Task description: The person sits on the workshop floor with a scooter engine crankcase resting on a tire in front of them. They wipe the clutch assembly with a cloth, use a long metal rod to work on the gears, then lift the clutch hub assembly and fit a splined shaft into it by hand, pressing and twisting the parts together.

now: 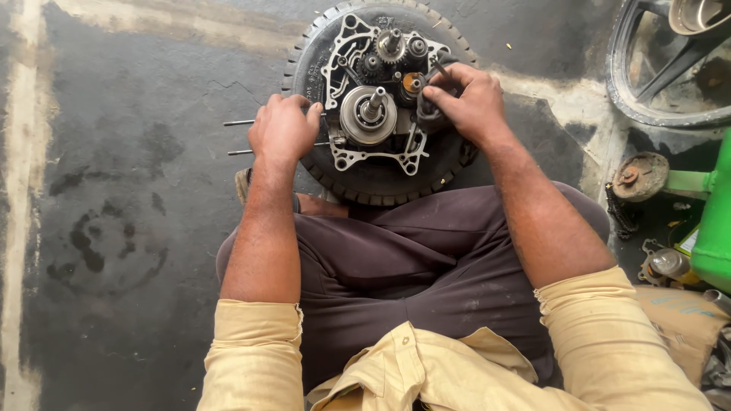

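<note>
Silvery cast metal marks the engine crankcase half [375, 114], which lies on a black tyre [381, 186] at the upper centre of the frame, gears and shafts pointing up. The person's left hand [283, 128] rests with fingers curled on the tyre's left edge, against the case's rim, above two thin steel studs [237, 138] that jut out leftward. The right hand [464, 97] is closed around a dark rag [427, 114] and a slim tool, pressed to the case's right side beside a copper-coloured bush [412, 83]. At the right edge sit a spoked wheel [662, 68], a rusty round hub [641, 176] and a green part [716, 228].
</note>
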